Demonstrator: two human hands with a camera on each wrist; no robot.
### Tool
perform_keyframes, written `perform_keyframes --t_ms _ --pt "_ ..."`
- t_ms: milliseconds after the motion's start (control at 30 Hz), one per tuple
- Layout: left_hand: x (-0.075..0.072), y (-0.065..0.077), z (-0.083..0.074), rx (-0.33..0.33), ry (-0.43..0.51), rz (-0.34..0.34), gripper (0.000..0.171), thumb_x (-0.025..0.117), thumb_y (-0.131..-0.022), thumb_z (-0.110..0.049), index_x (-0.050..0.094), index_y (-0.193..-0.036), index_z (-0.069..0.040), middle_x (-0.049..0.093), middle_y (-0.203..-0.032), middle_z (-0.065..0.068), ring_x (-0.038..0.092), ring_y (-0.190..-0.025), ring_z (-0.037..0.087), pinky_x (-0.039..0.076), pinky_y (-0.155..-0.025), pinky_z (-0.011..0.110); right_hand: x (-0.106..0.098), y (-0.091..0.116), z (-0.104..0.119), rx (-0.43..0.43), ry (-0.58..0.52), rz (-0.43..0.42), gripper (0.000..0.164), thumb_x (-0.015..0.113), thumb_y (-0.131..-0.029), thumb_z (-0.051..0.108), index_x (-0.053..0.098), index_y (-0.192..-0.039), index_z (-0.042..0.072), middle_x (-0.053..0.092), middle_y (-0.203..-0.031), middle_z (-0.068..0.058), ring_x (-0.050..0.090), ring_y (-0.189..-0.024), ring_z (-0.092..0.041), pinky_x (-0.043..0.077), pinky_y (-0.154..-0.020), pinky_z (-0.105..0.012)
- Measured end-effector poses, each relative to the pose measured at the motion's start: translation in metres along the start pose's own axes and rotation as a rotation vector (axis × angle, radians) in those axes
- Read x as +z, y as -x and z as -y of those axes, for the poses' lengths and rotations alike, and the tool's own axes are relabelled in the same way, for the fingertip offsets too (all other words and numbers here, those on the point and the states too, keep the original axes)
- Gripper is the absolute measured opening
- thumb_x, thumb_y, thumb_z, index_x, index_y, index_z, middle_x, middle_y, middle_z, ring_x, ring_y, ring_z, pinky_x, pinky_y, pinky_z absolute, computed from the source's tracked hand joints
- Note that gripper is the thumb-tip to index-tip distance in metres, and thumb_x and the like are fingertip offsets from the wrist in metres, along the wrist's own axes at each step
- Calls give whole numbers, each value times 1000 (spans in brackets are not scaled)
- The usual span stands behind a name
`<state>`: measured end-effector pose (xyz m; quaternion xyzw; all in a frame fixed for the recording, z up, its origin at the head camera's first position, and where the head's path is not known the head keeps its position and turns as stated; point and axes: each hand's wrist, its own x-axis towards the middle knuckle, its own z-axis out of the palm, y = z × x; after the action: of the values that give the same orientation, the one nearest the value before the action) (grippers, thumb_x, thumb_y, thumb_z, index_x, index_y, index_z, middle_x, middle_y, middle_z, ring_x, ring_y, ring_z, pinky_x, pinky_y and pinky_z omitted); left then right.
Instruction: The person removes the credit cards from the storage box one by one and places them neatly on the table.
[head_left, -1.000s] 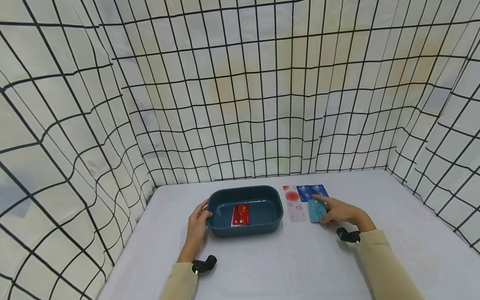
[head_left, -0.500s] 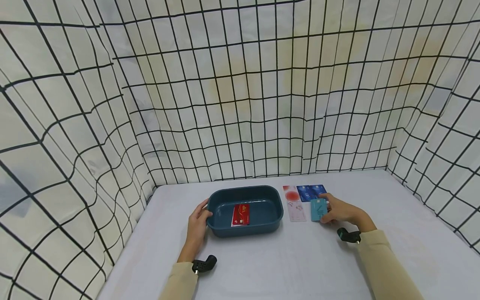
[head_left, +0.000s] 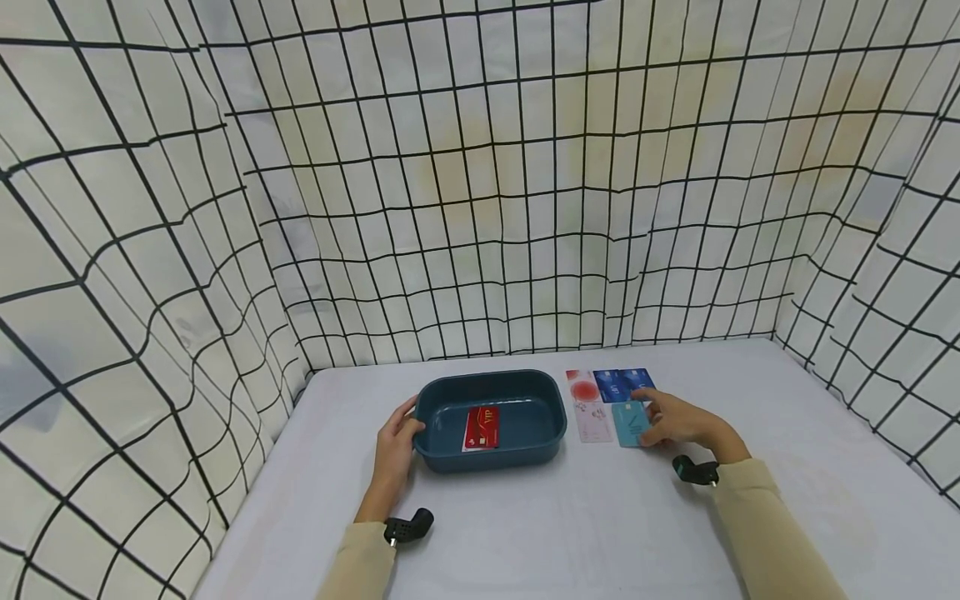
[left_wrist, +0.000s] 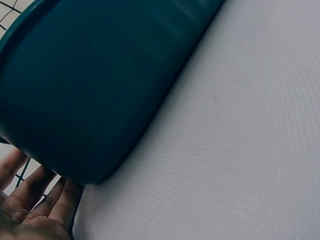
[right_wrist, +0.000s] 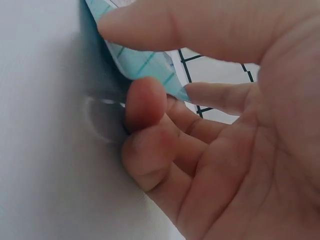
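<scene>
My right hand point(head_left: 678, 419) pinches a teal card point(head_left: 628, 422) by its right side, thumb at the near corner and a finger at the far one. In the right wrist view the card point(right_wrist: 142, 62) bows up at its edge between thumb and fingertips, while other fingers curl below. Two blue cards point(head_left: 611, 385) lie just beyond it, and pink-and-white cards point(head_left: 592, 421) to its left. My left hand point(head_left: 395, 442) holds the left end of a dark blue plastic tray point(head_left: 487, 460), thumb at the rim. A red VIP card point(head_left: 482, 427) lies inside, over a mostly hidden pale one.
Everything stands on a white-covered table point(head_left: 555, 533). Behind it and at both sides rises a pale sheet with a black grid net point(head_left: 525, 208). A small black camera sits on the left wrist point(head_left: 408, 527) and another on the right wrist point(head_left: 696, 470).
The teal card shifts slightly right, then back left, and now sits more slanted. My right fingers have moved from across its far edge to its right side. The left hand and tray keep still.
</scene>
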<state>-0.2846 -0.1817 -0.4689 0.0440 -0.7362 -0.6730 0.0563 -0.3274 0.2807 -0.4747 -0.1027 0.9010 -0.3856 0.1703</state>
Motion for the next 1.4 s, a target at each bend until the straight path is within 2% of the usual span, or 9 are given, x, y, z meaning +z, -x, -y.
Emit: perform_keyframes --t_ms 233,500,733,1100,1267,1400 --pt "1 0 0 3 -3 -3 55 49 -97 -5 47 -152 -6 54 -150 24 55 -135 37 45 -108 43 0 1 3 3 30 -22 92 82 -78 13 32 -153 -3 53 -124 -26 56 -97 -28 53 -78 -37" --pt "0 0 0 6 2 -1 56 48 -97 -4 46 -152 -5 54 -150 24 54 -136 37 42 -113 51 1 0 5 -7 82 -33 88 84 -78 15 38 -150 -3 56 -120 -22 56 -99 -29 52 -82 -38" --pt "-1 0 0 14 -6 8 55 47 -98 -4 46 -152 -4 53 -150 25 53 -136 39 42 -112 52 3 -1 6 -11 138 -32 84 84 -79 16 42 -150 -1 58 -121 -21 56 -103 -31 50 -87 -44" --pt "0 1 1 10 6 11 55 46 -98 -4 45 -153 -5 50 -153 25 50 -140 40 38 -116 56 5 -3 6 7 165 -21 87 82 -81 18 38 -154 -3 56 -123 -20 54 -101 -28 49 -82 -38" --pt "0 1 0 10 8 9 55 47 -98 -4 45 -153 -5 51 -152 25 51 -138 40 39 -115 55 5 -2 8 -6 208 -3 86 79 -83 18 36 -154 -5 56 -123 -21 53 -103 -30 47 -82 -39" --pt "0 1 0 8 15 11 56 47 -98 -4 45 -153 -4 51 -152 25 51 -138 39 39 -115 54 5 -1 10 4 250 -3 85 78 -85 19 35 -155 -4 55 -127 -24 53 -105 -32 50 -88 -45"
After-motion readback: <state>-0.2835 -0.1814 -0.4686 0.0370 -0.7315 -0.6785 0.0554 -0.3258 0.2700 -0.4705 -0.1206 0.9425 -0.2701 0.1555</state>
